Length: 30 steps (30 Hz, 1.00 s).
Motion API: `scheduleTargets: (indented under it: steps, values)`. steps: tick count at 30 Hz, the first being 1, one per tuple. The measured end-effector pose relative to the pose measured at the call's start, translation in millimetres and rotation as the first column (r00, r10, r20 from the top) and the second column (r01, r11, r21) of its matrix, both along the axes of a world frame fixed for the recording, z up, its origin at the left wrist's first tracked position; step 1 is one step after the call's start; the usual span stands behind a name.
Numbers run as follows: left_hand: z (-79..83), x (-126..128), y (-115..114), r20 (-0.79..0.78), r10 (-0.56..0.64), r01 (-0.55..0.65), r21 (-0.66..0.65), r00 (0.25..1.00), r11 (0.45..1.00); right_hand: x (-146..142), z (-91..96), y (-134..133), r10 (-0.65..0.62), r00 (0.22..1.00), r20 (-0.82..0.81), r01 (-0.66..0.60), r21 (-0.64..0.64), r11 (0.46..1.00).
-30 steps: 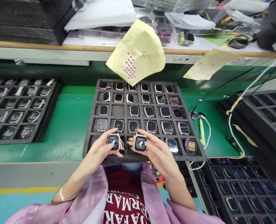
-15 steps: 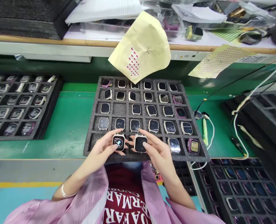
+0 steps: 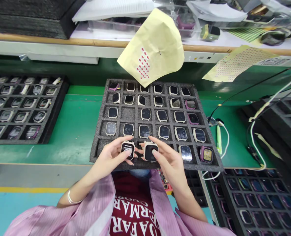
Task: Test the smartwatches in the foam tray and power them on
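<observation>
My left hand point(image 3: 113, 156) is closed around a light-framed smartwatch point(image 3: 127, 150), its thumb on the lit screen, which shows lines of white text. Beside it, my right hand point(image 3: 169, 161) grips a second smartwatch point(image 3: 150, 151) with a dark screen, the thumb resting on the glass. Both watches are held over the front row of a dark foam tray point(image 3: 103, 114). Most of the tray's compartments hold strapless smartwatches, largely cream-framed and a few purple. One purple watch point(image 3: 206, 154) in the front right corner has a lit face. My hands hide part of the front row.
Another foam tray of watches point(image 3: 57, 111) lies on the green bench point(image 3: 74, 121) to the left. A yellow sticker sheet point(image 3: 155, 49) hangs from the shelf over the tray's back edge. White cable point(image 3: 225, 144) runs at the right, near more watch trays point(image 3: 258, 200) lower down.
The screen of the watch in my left hand has gone from a dial-like picture to lines of text. My left thumb has shifted on the glass. Both hands keep their hold.
</observation>
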<state>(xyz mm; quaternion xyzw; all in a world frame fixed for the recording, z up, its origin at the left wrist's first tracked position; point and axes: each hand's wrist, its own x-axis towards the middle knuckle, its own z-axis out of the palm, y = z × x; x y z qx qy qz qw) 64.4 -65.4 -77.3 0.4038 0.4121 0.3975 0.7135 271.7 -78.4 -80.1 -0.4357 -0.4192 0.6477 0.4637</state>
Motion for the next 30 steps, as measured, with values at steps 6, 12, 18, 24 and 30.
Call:
scheduleTargets:
  steps: [6, 12, 18, 24, 30]
  values:
    - [-0.3, 0, 1, 0.041, 0.020, -0.020, -0.011, 0.999, 1.000, 6, 1.6, -3, 0.049, 0.998, -0.044, -0.052, -0.065, 0.997]
    - [0.4, -6, -2, 0.083, -0.005, 0.003, 0.023, 0.997, 1.000, 10, 9.6, -3, 0.076, 0.982, -0.173, -0.101, -0.144, 0.984]
    - [2.1, -15, -5, 0.037, -0.041, 0.037, 0.099, 0.998, 0.994, 13, 4.8, 2, 0.081, 0.979, -0.187, -0.110, -0.150, 0.983]
    - [5.0, -10, -6, -0.177, 0.028, -0.004, 0.132, 0.984, 0.991, 7, 4.1, 6, 0.044, 0.989, -0.144, -0.055, -0.077, 0.996]
    - [-1.0, -2, -10, -0.259, 0.065, -0.004, 0.229, 0.964, 0.973, 2, 7.4, 7, 0.084, 0.981, -0.174, -0.098, -0.075, 0.992]
